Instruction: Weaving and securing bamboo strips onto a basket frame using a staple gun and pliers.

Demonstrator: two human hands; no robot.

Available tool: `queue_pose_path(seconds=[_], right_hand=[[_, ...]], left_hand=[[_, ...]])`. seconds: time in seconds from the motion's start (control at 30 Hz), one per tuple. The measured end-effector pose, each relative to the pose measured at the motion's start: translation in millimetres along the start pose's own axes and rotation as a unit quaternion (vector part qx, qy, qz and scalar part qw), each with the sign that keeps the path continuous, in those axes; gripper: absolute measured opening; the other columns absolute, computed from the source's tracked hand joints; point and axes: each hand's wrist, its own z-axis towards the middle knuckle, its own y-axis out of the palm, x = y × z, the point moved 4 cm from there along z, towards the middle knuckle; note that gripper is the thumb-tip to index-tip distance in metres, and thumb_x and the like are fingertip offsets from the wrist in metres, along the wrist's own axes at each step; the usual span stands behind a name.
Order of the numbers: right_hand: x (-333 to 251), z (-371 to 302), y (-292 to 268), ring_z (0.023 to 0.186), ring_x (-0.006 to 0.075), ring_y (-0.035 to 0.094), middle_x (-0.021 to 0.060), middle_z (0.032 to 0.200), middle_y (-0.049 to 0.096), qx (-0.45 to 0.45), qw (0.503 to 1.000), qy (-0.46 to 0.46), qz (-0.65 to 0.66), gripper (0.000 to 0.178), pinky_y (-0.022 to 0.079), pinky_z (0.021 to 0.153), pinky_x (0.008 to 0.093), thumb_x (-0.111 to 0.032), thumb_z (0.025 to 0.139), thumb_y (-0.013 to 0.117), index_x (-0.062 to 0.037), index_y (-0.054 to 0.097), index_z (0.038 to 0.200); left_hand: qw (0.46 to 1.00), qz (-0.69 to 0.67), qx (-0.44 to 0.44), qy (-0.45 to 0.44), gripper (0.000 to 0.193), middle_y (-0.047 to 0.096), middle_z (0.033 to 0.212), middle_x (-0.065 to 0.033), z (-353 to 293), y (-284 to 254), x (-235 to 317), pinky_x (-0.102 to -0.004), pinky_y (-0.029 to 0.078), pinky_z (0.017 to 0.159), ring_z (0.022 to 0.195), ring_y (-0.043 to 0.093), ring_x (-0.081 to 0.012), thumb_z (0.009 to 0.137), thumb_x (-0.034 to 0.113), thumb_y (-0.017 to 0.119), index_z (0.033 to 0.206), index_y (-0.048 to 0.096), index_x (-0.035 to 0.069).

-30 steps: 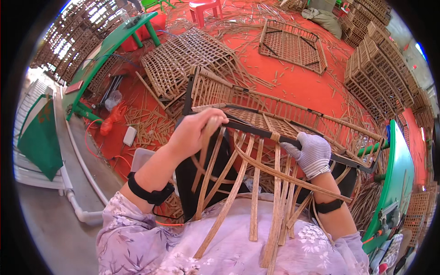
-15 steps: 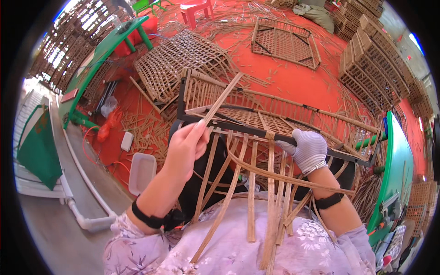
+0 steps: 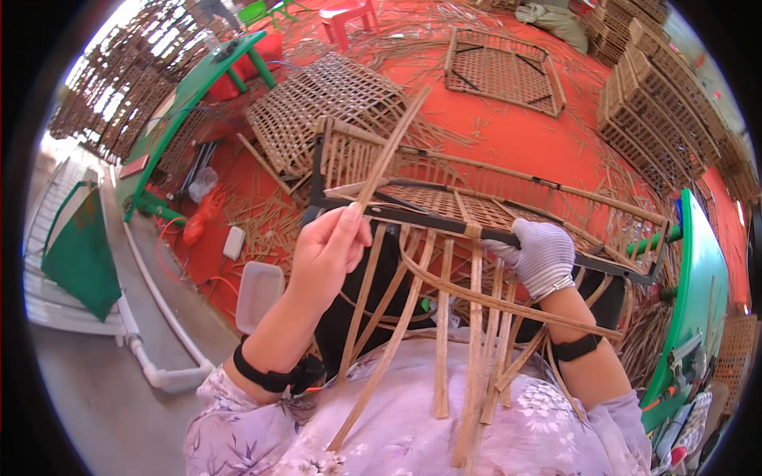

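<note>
A long, shallow woven bamboo frame (image 3: 500,174) lies across my lap, its near edge bound by a dark rim (image 3: 413,218). My bare left hand (image 3: 329,250) pinches a bamboo strip (image 3: 389,155) between thumb and fingers. From there the strip slants up and away over the frame's left part. My right hand (image 3: 544,258), in a striped grey glove, grips the dark rim right of its middle. Several loose strips (image 3: 443,333) hang from the rim onto my flowered top, and one curved strip (image 3: 508,303) crosses them toward my right forearm.
Cut strips litter the red floor (image 3: 508,131). A woven panel (image 3: 325,107) leans beyond the frame at left, and another panel (image 3: 504,71) lies farther off. Green tables stand left (image 3: 182,95) and right (image 3: 689,293). Stacked crates (image 3: 659,119) rise at far right; a white tray (image 3: 259,295) sits left.
The strip in my left hand has tipped more upright, its far end rising. My right hand keeps its grip on the rim. The whole view has shifted slightly.
</note>
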Motion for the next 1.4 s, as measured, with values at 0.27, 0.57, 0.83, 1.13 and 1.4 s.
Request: queue_pose_path(seconds=[0.27,0.57,0.83,1.13,1.4], right_hand=[[-7.0,7.8,0.1,0.062,0.0325,0.065,0.0129,0.062,0.063,-0.042,0.999,0.023,-0.005,0.056,0.052,0.058,0.0433,-0.065,0.08,0.064,-0.0095,0.065,0.072],[-8.6,7.2,0.0,0.061,0.0331,0.064,0.0134,0.06,0.061,-0.043,0.999,0.026,-0.019,0.059,0.051,0.057,0.044,-0.067,0.078,0.064,-0.009,0.062,0.067],[-8.2,6.5,3.3,0.06,0.0335,0.063,0.0134,0.059,0.06,-0.028,0.999,0.016,-0.023,0.057,0.05,0.057,0.0443,-0.065,0.078,0.066,-0.0087,0.061,0.068],[-1.4,-0.6,2.6,0.06,0.0341,0.062,0.0129,0.059,0.06,-0.01,0.999,0.029,-0.031,0.058,0.049,0.057,0.0445,-0.066,0.077,0.066,-0.0091,0.061,0.067],[-12.7,7.2,5.2,0.062,0.0345,0.066,0.0136,0.063,0.064,-0.021,0.999,0.01,0.043,0.062,0.052,0.056,0.045,-0.071,0.079,0.058,-0.0096,0.063,0.072]], left_hand=[[0.948,0.241,-0.012,0.208,0.032,0.064,0.115,-0.0136,5.8,-63.3,-0.5,-0.0347,0.045,0.099,0.111,0.061,-0.0248,0.104,0.012,0.042,0.129,0.053,-0.003],[0.756,0.57,-0.077,0.313,0.029,0.061,0.127,-0.0086,-10.6,-79.4,-12.6,-0.0418,0.046,0.102,0.121,0.056,-0.0294,0.079,-0.001,0.064,0.106,0.068,0.008],[0.832,0.448,-0.009,0.326,0.017,0.065,0.114,-0.0121,5.4,-82.0,-24.1,-0.0351,0.051,0.094,0.109,0.063,-0.0271,0.093,0.01,0.061,0.11,0.063,0.006],[0.968,-0.063,0.2,0.139,0.049,0.055,0.059,-0.0033,43.0,-67.9,-54.5,-0.0241,0.041,0.058,0.055,0.051,-0.0114,0.104,0.04,0.046,0.071,0.058,0.007],[0.915,0.233,0.177,0.277,0.056,0.043,0.051,-0.0005,52.3,-97.0,-68.2,-0.0259,0.037,0.058,0.048,0.038,-0.0097,0.107,0.036,0.035,0.06,0.046,0.01]])
